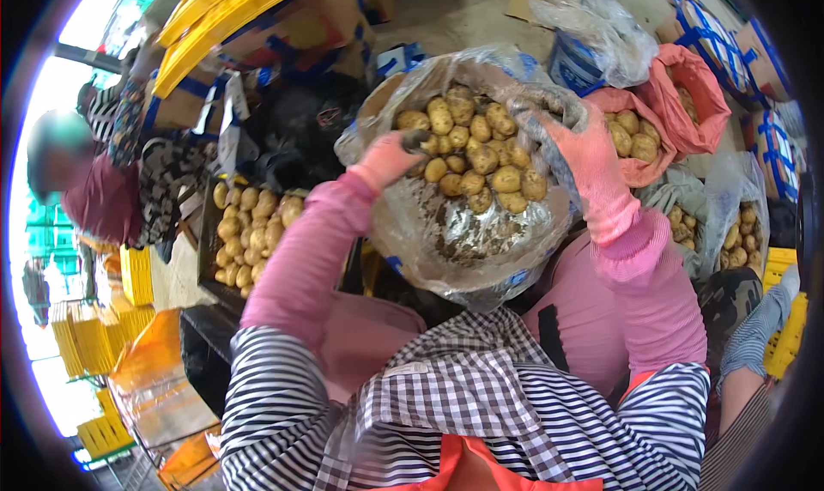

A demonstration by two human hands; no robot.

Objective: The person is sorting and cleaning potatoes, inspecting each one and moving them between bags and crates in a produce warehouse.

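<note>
Before me stands a plastic-lined round container (412, 253), its rim covered with clear film. Many soiled potatoes (484, 159) lie in its upper part, with loose dirt and bare film below them. My left hand (394, 158), in a coral glove with dark, dirty fingertips, is over the left side of the potatoes; whether it grips one cannot be told. My right hand (576, 143), in a like glove with greyish, soiled fingers, is at the right rim beside the bunched liner. Its fingertips point towards the upper right of the heap, and its grip is unclear.
A dark crate of potatoes (248, 240) stands at left. On the right are red mesh sacks (692, 98), a clear bag of potatoes (740, 233) and a blue bucket (573, 66) under plastic. Yellow crates (238, 21) rise at upper left. A person (106, 198) is at far left; another's arm (747, 369) is at right.
</note>
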